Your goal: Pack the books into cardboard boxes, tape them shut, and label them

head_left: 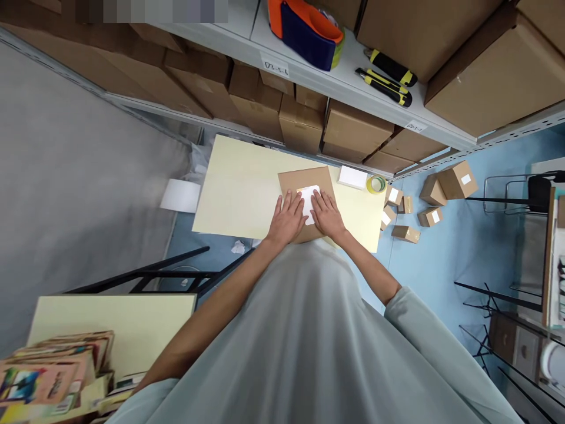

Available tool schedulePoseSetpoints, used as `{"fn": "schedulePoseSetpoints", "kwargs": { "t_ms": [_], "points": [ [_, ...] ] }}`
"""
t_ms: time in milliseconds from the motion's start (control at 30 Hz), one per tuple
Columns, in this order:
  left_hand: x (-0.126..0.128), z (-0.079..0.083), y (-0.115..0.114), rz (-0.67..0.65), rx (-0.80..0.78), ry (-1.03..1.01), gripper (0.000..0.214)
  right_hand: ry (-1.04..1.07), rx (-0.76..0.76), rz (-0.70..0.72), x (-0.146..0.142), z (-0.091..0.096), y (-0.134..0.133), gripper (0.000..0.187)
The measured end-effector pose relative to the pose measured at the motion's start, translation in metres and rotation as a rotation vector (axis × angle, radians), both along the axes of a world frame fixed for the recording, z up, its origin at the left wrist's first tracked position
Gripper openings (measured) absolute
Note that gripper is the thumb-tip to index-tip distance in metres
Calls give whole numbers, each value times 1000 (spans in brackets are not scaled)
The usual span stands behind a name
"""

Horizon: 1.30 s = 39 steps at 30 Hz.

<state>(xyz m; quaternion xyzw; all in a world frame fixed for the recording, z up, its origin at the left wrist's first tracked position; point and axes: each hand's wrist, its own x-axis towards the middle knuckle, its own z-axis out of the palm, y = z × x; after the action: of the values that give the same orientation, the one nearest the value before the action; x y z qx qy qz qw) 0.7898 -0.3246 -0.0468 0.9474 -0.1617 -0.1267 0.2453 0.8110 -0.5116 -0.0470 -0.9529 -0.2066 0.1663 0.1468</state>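
Note:
A brown cardboard box [304,175] rests at the near edge of the pale yellow table [241,188], close against my body. On its top face lies a white label [311,215]. My left hand [286,219] is flat over the label's left side, fingers stretched out. Over the right side lies my right hand [327,214], its fingers also extended and pressed down. Both hands cover parts of the label and box. Behind and to the right are a white block, perhaps a label stack [352,176], and a roll of tape [376,184].
Above the table's far side runs a shelf [247,44] with cardboard boxes, an orange and blue tape dispenser [309,35] and box cutters [386,85]. Several small labelled boxes [430,217] lie on the blue floor at right. Books [57,377] are piled on a table at lower left.

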Motion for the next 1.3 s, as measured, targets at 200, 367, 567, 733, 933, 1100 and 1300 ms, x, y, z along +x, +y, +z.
{"fn": "schedulePoseSetpoints", "kwargs": {
  "t_ms": [200,367,567,733,933,1100,1300],
  "points": [
    [21,0,-6,-43,-18,2,67,-6,13,78,23,1,6,60],
    [30,1,-5,-2,-15,1,61,-29,32,16,31,3,2,55],
    [25,4,-5,45,10,11,59,-25,54,-122,26,3,-8,58],
    [30,10,-17,30,70,-12,63,-32,-19,-118,27,8,3,58],
    [39,9,-27,40,145,-31,62,-61,-134,-111,31,12,12,56],
    [34,1,-31,67,151,-39,63,-74,-161,-147,27,8,15,57],
    [33,-1,-29,70,164,-35,62,-62,-172,-102,27,14,13,56]
  ]
}}
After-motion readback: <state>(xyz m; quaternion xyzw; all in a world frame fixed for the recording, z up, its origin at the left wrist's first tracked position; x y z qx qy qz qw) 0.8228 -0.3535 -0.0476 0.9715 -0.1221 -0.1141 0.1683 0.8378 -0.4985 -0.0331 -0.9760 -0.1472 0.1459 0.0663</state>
